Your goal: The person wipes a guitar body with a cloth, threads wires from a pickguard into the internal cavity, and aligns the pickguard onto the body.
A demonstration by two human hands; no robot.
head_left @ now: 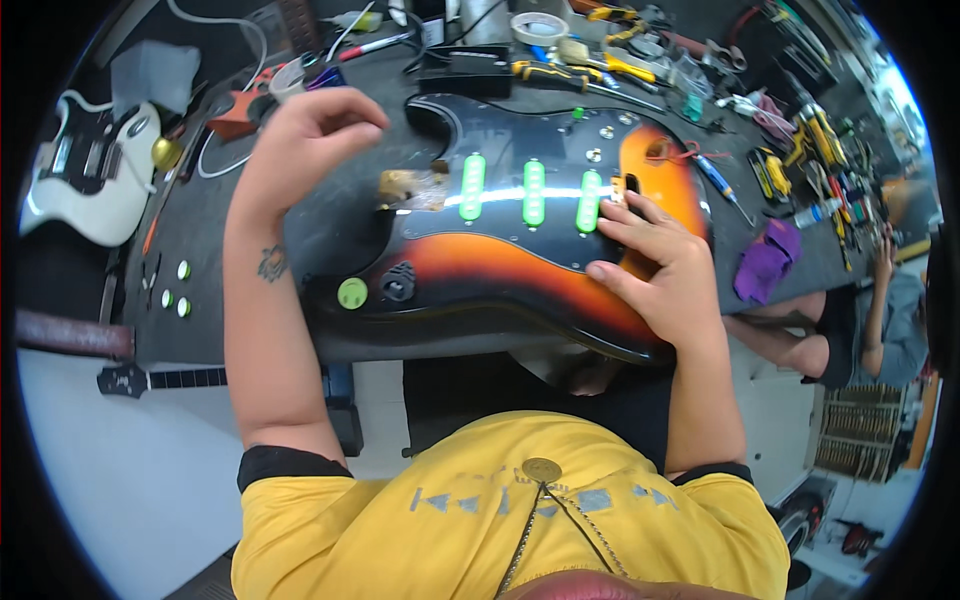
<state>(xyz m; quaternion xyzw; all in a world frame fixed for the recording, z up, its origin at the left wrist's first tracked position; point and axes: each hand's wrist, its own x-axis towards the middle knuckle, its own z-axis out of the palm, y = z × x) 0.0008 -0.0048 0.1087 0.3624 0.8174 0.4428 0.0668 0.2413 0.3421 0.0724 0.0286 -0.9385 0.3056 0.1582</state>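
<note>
An electric guitar body (450,255) with a sunburst finish, a black pickguard (500,130) and no neck attached lies on the dark bench. Three bright green pickups (534,194) cross the pickguard. My right hand (665,265) rests open on the body's right part, fingers stretched toward the rightmost pickup (588,202). Up at the left, beyond the body's edge, I hold my left hand (315,135) with fingers curled and thumb near the index tip; whatever it might hold is hidden. A bare wood neck pocket (412,189) shows between the hand and the pickups.
A white guitar body (95,185) lies far left; small green-topped pots (183,270) sit nearer. Screwdrivers (555,75) and clutter line the back. A purple cloth (768,262) and yellow-black tools (820,135) lie right. Another person (890,325) sits at the right.
</note>
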